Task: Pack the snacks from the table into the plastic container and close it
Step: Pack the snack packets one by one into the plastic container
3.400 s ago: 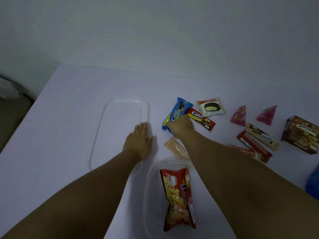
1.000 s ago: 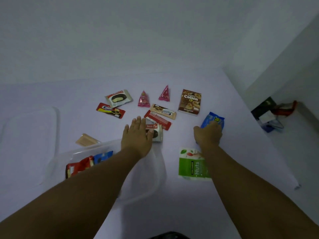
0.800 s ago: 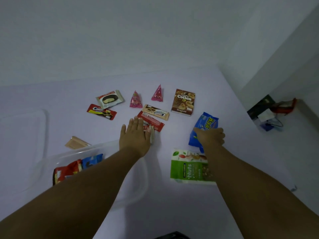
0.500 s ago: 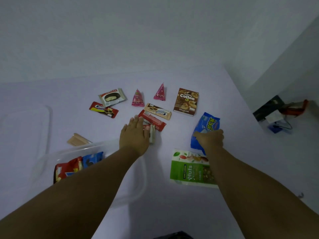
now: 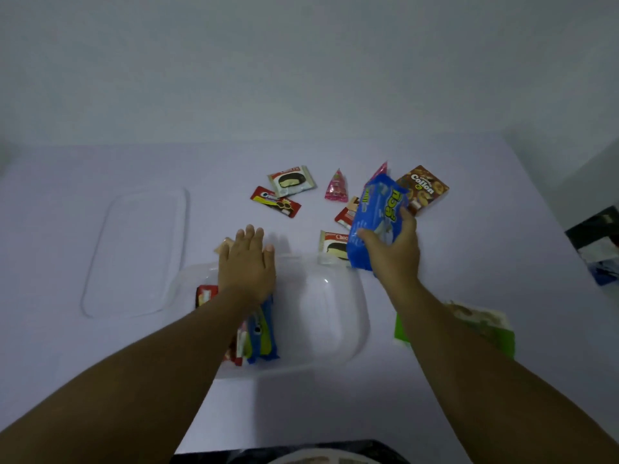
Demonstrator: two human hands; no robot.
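Observation:
My right hand (image 5: pixel 393 251) grips a blue snack bag (image 5: pixel 376 217) and holds it up just past the far right corner of the clear plastic container (image 5: pixel 330 316). Inside the container lie a blue Oreo pack (image 5: pixel 263 336) and a red chip bag (image 5: pixel 205 294), partly hidden by my left forearm. My left hand (image 5: pixel 247 262) rests flat, fingers straight, on the container's far rim. The clear lid (image 5: pixel 137 252) lies on the table to the left.
Loose snacks lie beyond the container: two choco pie packs (image 5: pixel 292 180) (image 5: pixel 333 246), a red Oreo pack (image 5: pixel 275 202), pink triangular packets (image 5: pixel 336 186), a Collon box (image 5: pixel 423 189), a tan wafer (image 5: pixel 225 244). A green nuts bag (image 5: pixel 485 326) lies under my right forearm. Dark clutter (image 5: pixel 599 242) sits at right.
My right hand has lifted the blue bag off the table and carried it left toward the container. My left hand has shifted from the choco pie pack to the container's rim.

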